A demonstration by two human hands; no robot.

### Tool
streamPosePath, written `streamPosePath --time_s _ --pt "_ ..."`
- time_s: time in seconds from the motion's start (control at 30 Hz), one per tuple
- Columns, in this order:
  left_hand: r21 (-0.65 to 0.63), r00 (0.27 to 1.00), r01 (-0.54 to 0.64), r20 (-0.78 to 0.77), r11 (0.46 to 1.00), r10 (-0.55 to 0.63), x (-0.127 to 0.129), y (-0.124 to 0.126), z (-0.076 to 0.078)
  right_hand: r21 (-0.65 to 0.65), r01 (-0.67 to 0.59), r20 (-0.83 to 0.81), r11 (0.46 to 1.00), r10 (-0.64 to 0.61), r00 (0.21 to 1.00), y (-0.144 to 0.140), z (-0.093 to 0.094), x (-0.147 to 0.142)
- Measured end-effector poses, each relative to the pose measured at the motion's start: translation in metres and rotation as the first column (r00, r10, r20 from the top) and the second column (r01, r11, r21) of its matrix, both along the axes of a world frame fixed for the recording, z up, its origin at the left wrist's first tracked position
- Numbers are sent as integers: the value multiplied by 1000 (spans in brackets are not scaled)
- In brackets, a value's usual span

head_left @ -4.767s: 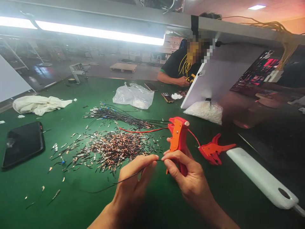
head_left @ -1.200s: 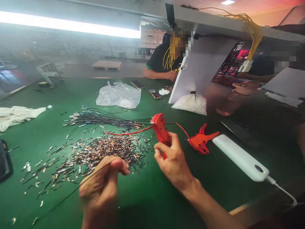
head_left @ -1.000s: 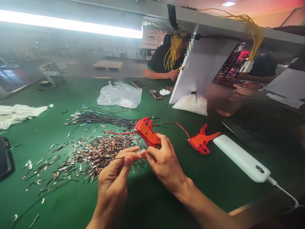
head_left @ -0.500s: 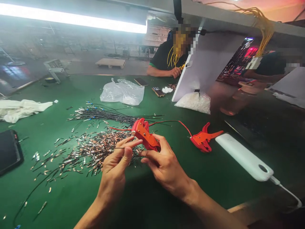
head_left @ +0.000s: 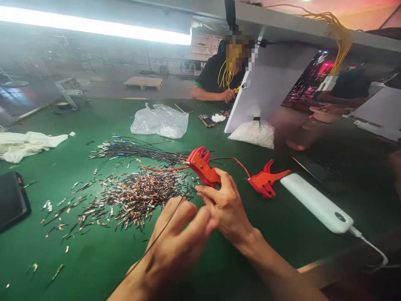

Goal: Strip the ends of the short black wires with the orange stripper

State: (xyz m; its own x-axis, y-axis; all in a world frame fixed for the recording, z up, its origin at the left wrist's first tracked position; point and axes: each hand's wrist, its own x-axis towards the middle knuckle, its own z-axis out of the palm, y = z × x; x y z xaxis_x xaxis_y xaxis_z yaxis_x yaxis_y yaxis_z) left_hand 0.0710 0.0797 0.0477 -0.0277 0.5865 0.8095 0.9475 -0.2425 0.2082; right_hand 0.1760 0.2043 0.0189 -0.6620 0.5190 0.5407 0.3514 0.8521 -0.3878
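Note:
My right hand [head_left: 227, 202] is closed around the lower end of an orange wire stripper [head_left: 203, 167], whose jaws point up and left. Its thumb and forefinger come together near a thin black wire [head_left: 163, 230]. That wire runs across the back of my left hand [head_left: 184, 230] and down over the wrist. The left hand is turned in towards the right one, fingers curled and smeared by motion; what they hold is hidden. A heap of short black wire offcuts with copper-coloured and silver ends [head_left: 140, 196] lies beyond the left hand. Behind it is a bundle of long black wires [head_left: 140, 152].
A second orange wire stripper [head_left: 266, 182] lies right, joined by a red cord [head_left: 239, 164]. Around stand a white device with a cable [head_left: 316, 202], black phone [head_left: 12, 200], cloth [head_left: 31, 144], plastic bag [head_left: 159, 121] and filled bag [head_left: 253, 133]. A co-worker [head_left: 213, 79] sits opposite.
My left hand has turned over and moved right and down, towards the right hand. The black wire now trails over its back. My right hand and the stripper have shifted slightly right.

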Motion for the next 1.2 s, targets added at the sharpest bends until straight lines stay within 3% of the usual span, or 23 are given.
streamPosePath --time_s 0.07,0.17,0.27,0.43,0.57,0.7,0.8,0.9,0.97,1.13,1.2 --pt "-56 998 -43 -50 998 40 -7 3 -3 -38 -42 29 998 43 999 -2 -2 0" --pt "-186 958 -181 -255 966 130 -21 4 -4 -61 -89 41 994 92 995 -4 -2 1" --pt "-214 899 -286 -397 934 185 -28 6 -1 -121 -106 17 987 108 994 -3 0 1" --pt "-185 849 -284 -504 941 158 -29 11 4 -362 -212 -112 908 183 977 0 4 2" --pt "-159 851 -191 -518 969 83 -40 6 2 -495 -250 -193 832 175 966 4 12 5" --pt "-178 885 -112 -465 978 17 -44 1 0 -634 -289 -254 717 160 954 7 21 8" --pt "-70 896 -219 -410 973 172 -36 2 -4 -675 -343 -265 653 220 939 8 25 8" --pt "-84 926 -292 -275 953 260 -28 8 -10 -708 -390 -292 589 259 921 9 24 9" --pt "-115 939 -308 -199 944 282 -27 10 -15 -751 -424 -340 506 254 905 12 24 12" --pt "-44 911 -395 -147 917 385 -44 2 -23 -800 -569 -551 189 143 822 21 27 25" --pt "-1 902 -413 -135 911 409 -52 -4 -23 -803 -564 -561 193 76 824 24 29 27"
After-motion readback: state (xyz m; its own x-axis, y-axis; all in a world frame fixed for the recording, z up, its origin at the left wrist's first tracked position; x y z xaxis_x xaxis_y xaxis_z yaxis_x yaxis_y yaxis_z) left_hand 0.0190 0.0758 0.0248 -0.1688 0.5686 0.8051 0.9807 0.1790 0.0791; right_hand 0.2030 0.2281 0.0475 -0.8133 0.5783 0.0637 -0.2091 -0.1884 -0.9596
